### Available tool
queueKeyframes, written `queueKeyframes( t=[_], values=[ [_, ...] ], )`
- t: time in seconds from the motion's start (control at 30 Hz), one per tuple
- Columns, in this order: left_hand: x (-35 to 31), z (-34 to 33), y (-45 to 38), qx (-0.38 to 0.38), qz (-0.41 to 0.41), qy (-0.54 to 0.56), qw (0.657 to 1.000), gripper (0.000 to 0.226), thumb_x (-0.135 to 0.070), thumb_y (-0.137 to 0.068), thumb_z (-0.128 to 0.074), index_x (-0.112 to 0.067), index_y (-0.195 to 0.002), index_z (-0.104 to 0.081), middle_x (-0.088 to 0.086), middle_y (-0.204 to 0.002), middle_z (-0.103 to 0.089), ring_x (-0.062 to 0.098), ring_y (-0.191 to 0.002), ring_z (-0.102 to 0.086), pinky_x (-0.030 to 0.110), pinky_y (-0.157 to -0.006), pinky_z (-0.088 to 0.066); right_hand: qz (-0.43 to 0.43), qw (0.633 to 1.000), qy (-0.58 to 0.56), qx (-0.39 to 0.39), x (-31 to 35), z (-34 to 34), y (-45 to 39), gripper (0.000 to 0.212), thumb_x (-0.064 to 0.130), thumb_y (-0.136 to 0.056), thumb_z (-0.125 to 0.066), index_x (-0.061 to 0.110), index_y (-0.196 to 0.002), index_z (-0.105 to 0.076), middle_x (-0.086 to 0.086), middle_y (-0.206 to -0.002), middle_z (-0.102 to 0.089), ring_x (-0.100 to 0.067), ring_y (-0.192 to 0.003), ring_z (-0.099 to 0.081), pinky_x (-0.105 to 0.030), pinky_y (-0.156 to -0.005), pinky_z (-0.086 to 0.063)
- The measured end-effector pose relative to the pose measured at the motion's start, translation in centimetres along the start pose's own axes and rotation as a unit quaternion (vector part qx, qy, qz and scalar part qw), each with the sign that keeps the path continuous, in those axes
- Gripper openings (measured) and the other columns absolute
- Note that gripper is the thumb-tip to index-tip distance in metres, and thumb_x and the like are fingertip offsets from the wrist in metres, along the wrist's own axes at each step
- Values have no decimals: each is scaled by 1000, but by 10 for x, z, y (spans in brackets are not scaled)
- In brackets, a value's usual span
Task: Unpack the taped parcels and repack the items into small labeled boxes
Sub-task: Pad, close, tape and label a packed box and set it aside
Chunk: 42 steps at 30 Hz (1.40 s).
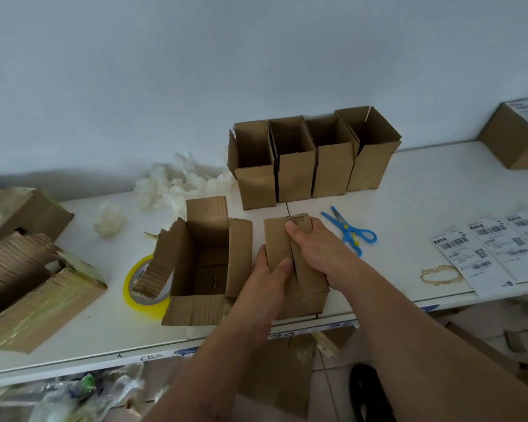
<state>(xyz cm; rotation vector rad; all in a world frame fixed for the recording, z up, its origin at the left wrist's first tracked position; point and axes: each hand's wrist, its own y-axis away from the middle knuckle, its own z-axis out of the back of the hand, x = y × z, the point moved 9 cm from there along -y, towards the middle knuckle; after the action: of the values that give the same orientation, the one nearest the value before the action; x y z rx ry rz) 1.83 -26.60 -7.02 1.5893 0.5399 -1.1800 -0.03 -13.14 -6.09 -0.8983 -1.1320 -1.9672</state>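
A small cardboard box [305, 295] stands near the table's front edge with its top flaps folded down. My left hand [264, 277] grips its left flap, thumb on top. My right hand [313, 248] grips the right flap from above, thumb near a printed mark. Just left of it an open cardboard box [200, 263] stands with its flaps up and its inside looks bare. Several open small boxes [311, 156] stand in a row against the wall.
Blue scissors [349, 229] lie right of my hands. Label sheets [497, 248] rest at the right, a yellow tape roll [141, 284] left of the open box. Torn taped parcels [28, 284] sit far left, crumpled white wrapping [177, 184] by the wall, a labeled box [518, 135] far right.
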Motion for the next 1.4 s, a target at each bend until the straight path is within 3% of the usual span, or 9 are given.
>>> queueKeyframes(
  t=[0.2,0.47,0.67,0.73,0.83,0.93,1.03,1.2,1.4],
  values=[
    [-2,-1,-2,-15,-21,-1,1000,40,-25,-103,-46,-38,-141,-41,-7,-121,-62,13,-108,-62,34,-91,-53,18,999,43,-14,3,1,0,53,45,-101,-43,18,-146,-36,-4,-144,-47,-24,-131,-44,-25,-94,-31],
    [-13,0,6,-50,-27,-19,998,45,-35,-103,-45,-37,-146,-34,-7,-125,-57,12,-107,-58,34,-89,-51,31,997,64,-9,14,4,7,59,49,-102,-37,19,-151,-27,-7,-151,-40,-26,-136,-39,-32,-107,-32],
    [-49,-2,33,-52,-106,-110,987,55,-29,-103,-44,-37,-151,-20,-8,-150,-35,15,-128,-46,42,-106,-44,51,991,123,3,44,10,19,56,47,-105,-22,20,-155,-20,-7,-160,-24,-27,-145,-25,-39,-116,-22],
    [-62,3,49,-43,-142,-149,978,49,-29,-103,-45,-37,-149,-30,-16,-148,-36,9,-132,-43,39,-107,-43,64,986,152,14,53,8,25,53,42,-106,-21,19,-154,-19,-6,-161,-19,-27,-147,-20,-41,-119,-19],
    [-83,38,76,-95,-193,-221,951,33,-33,-102,-47,-38,-134,-49,-22,-112,-53,-5,-96,-52,17,-78,-43,102,978,179,-11,75,5,35,49,38,-107,-21,16,-151,-27,-10,-156,-29,-27,-141,-30,-42,-115,-26],
    [-99,94,100,-212,-252,-383,863,32,-39,-102,-44,-31,-130,-58,-10,-118,-61,8,-97,-59,22,-77,-41,175,968,171,-52,102,-12,48,47,49,-103,-28,16,-130,-49,-6,-125,-55,-23,-113,-52,-42,-97,-41],
    [-90,146,108,-267,-231,-497,793,33,-39,-102,-40,-28,-125,-60,-6,-117,-64,17,-100,-61,32,-78,-49,272,924,264,-56,133,-51,75,35,42,-102,-34,20,-116,-57,2,-110,-57,-15,-100,-55,-37,-88,-47],
    [-62,220,112,-289,-189,-506,791,29,-30,-102,-43,-20,-122,-63,1,-123,-62,27,-107,-59,41,-80,-51,383,863,330,-19,165,-142,125,29,34,-103,-36,22,-111,-61,2,-109,-60,-19,-103,-54,-37,-86,-46],
    [-24,255,103,-214,-148,-589,765,31,-33,-102,-42,-23,-127,-58,-4,-128,-57,23,-111,-59,39,-85,-51,374,883,280,52,155,-222,145,30,24,-104,-39,14,-125,-59,-6,-122,-63,-22,-111,-56,-35,-94,-45]
  ],
)
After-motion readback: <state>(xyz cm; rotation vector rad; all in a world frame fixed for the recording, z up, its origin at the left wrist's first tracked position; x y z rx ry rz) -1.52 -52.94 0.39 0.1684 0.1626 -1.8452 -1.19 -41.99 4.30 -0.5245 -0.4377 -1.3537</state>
